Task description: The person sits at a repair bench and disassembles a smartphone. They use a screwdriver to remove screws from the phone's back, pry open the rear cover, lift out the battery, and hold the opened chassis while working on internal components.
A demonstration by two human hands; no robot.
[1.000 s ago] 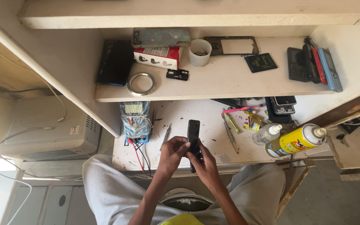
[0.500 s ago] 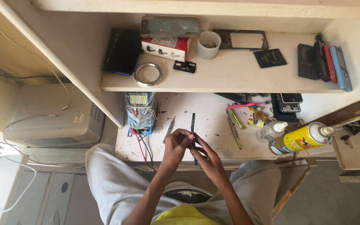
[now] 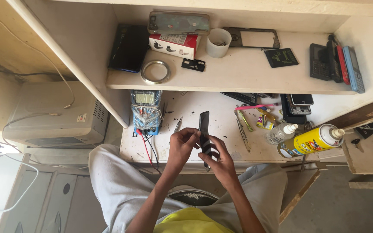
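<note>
A black smartphone [image 3: 204,125] is held on edge above the white workbench [image 3: 221,129], its top end pointing away from me. My right hand [image 3: 219,160] grips its lower part from the right, fingers wrapped across it. My left hand [image 3: 183,144] pinches the phone's left side near the middle. Both forearms come up from the bottom of the view over my lap in light trousers.
A blue multimeter [image 3: 145,110] with red and black leads sits left of the hands, tweezers [image 3: 177,125] beside it. A yellow spray can [image 3: 314,141], a small bottle [image 3: 281,133] and hand tools lie right. The shelf [image 3: 238,77] above carries phones, a cup [image 3: 218,42], a metal ring [image 3: 155,71].
The phone has been turned from lying flat with its back showing to standing on edge, and both hands have shifted their grip around it. The view has drifted slightly.
</note>
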